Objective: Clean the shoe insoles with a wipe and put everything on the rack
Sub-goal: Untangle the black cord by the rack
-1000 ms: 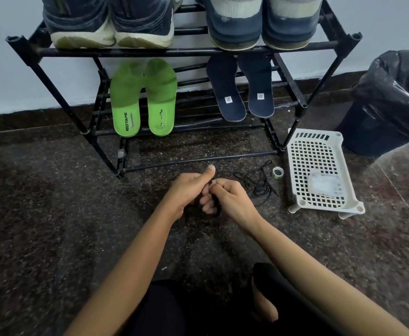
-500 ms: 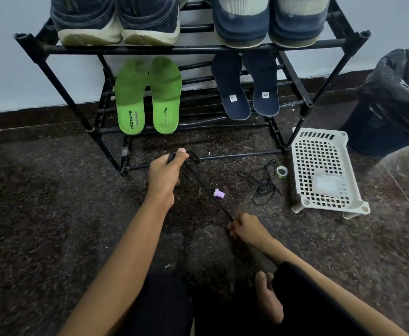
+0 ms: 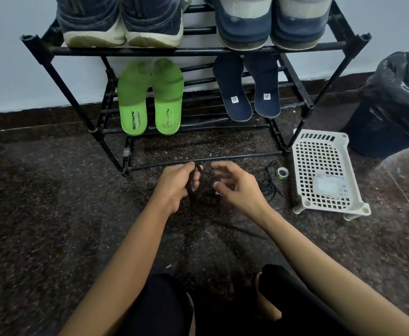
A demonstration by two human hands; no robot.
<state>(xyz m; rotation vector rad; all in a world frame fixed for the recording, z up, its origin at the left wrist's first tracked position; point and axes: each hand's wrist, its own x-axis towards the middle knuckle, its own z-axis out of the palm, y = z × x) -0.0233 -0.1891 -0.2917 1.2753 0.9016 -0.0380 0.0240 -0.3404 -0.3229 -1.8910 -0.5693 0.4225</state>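
The left hand (image 3: 174, 183) grips a black lace (image 3: 199, 169) just in front of the rack (image 3: 198, 51). The right hand (image 3: 237, 187) hovers beside it, fingers loosely spread. Green insoles (image 3: 133, 98) and blue insoles (image 3: 232, 93) lie on the rack's middle shelf, beyond both hands.

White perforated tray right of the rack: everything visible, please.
The white perforated plastic tray looks rigid and moulded: a grid of square holes, a slotted far end, short legs at the corners. It stands on the dark speckled floor, right of the black metal shoe rack, in front of a black bin bag. A translucent packet lies on its grid.
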